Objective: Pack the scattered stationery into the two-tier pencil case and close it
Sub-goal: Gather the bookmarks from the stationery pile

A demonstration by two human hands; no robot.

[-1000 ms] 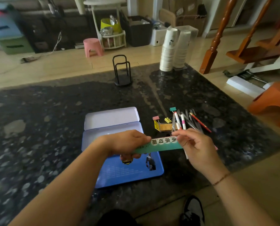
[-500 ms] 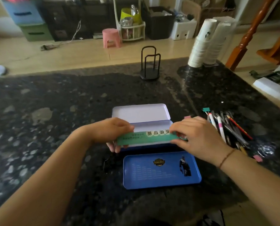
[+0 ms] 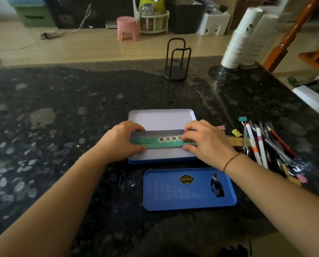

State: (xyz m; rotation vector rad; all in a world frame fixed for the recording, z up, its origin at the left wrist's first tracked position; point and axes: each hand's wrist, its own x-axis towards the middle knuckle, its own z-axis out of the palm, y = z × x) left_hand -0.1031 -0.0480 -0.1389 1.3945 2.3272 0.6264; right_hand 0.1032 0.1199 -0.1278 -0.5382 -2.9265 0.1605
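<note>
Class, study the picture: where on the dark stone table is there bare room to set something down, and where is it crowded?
Bare: the wide stretch of table left of the left hand, and the strip between the pencil case and the black wire stand. Crowded: the pens and clips beside the right hand, and the blue lid in front.

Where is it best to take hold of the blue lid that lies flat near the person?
Probably the blue lid at a long edge, coming from above: it lies flat on the table, rim down, so its raised sides give the fingers purchase.
</note>
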